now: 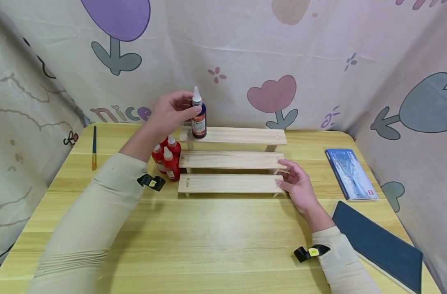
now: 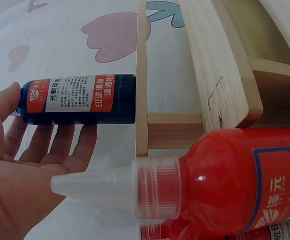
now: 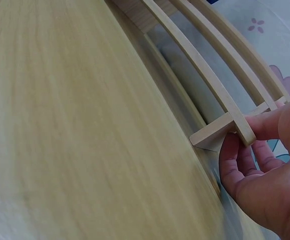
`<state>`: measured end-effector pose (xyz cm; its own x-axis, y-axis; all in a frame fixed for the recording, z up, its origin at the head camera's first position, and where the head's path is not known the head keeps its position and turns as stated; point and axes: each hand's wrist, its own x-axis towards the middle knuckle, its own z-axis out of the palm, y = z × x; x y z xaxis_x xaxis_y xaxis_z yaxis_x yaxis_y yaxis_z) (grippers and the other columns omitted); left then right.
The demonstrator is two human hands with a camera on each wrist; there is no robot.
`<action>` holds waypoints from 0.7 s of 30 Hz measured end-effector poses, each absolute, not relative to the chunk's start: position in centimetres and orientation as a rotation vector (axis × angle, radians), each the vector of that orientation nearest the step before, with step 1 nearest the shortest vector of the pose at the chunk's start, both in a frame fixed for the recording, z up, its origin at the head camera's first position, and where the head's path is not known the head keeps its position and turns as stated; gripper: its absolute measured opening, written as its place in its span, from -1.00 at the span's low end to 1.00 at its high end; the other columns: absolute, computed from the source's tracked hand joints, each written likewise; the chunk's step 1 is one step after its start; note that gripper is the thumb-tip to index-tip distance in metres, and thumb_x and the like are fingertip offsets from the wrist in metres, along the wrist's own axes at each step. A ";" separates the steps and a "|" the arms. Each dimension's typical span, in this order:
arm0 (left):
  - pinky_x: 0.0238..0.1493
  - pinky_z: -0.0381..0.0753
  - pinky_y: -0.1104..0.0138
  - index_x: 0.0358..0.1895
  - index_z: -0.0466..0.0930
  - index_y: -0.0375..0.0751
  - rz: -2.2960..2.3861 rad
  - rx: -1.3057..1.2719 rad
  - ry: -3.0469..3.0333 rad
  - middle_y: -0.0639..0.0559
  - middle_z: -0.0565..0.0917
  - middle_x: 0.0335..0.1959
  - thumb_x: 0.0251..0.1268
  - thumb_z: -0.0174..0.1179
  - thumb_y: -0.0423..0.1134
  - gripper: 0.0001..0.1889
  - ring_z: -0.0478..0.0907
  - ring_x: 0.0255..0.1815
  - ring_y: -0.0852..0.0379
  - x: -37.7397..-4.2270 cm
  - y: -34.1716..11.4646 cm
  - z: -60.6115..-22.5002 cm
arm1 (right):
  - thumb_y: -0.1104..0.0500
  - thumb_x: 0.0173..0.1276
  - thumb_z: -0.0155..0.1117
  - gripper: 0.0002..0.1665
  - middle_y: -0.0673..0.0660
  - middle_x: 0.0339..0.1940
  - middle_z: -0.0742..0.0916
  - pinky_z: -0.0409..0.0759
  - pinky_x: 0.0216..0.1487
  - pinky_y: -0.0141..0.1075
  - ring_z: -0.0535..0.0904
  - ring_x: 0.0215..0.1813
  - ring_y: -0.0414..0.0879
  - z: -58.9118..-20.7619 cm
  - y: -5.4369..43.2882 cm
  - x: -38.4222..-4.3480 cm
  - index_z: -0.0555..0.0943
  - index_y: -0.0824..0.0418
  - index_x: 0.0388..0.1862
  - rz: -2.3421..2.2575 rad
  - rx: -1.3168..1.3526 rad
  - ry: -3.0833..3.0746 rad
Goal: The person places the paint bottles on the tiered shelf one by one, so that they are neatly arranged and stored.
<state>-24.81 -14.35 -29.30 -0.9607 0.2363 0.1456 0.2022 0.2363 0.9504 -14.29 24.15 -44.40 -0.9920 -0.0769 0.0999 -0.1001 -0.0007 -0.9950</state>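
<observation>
With its thumb and fingers around the upper part, my left hand (image 1: 172,113) holds a dark blue ink bottle (image 1: 199,126) with a white pointed cap. The bottle stands upright at the left end of the top step of a three-tier wooden rack (image 1: 231,183), its base right at the board in the left wrist view. My right hand (image 1: 298,185) grips the rack's right end; the right wrist view shows the thumb above the front board (image 3: 215,92) and fingers beneath it. Several red ink bottles (image 1: 171,165) with white pointed caps are grouped beside the rack's left side, under my left forearm.
A paintbrush (image 1: 94,147) lies at the table's far left. To the right are a blue-and-white box (image 1: 352,173) and, nearer, a dark blue notebook (image 1: 379,245). A patterned curtain (image 1: 231,53) hangs behind the wooden table (image 1: 208,245).
</observation>
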 end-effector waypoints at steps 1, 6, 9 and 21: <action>0.19 0.49 0.12 0.23 0.60 -0.14 1.876 0.432 2.444 -0.06 0.60 0.11 0.38 0.31 -0.19 -0.61 0.51 0.10 -0.02 -24.8 -14.4 -29.3 | 0.70 0.20 0.18 -0.25 0.17 0.05 0.54 0.61 0.05 -0.32 0.55 0.11 0.04 -44.4 24.1 -14.3 0.46 0.27 0.35 2.206 0.196 -2.207; 0.24 0.48 0.14 0.24 0.58 -0.08 1.932 0.424 2.419 -0.03 0.58 0.17 0.34 0.35 -0.19 -0.58 0.52 0.18 0.01 -24.0 -14.8 -28.9 | 0.70 0.20 0.18 -0.24 0.16 0.02 0.52 0.61 0.04 -0.33 0.54 0.12 0.05 -44.3 24.1 -14.2 0.47 0.25 0.35 2.216 0.191 -2.202; 0.24 0.49 0.16 0.25 0.57 -0.08 2.001 0.447 2.404 -0.03 0.59 0.19 0.33 0.35 -0.22 -0.57 0.53 0.20 0.01 -23.1 -15.3 -28.7 | 0.70 0.20 0.18 -0.25 0.18 0.02 0.51 0.61 0.04 -0.33 0.54 0.12 0.05 -44.3 24.0 -14.2 0.46 0.26 0.36 2.214 0.187 -2.205; 0.15 0.52 0.39 0.24 0.56 -0.19 2.184 0.510 2.478 -0.10 0.60 0.18 0.35 0.30 -0.39 -0.59 0.53 0.20 -0.02 -17.4 -18.5 -28.6 | 0.70 0.21 0.17 -0.26 0.22 0.02 0.52 0.60 0.06 -0.33 0.53 0.11 0.08 -44.4 24.0 -14.2 0.45 0.29 0.36 2.214 0.191 -2.199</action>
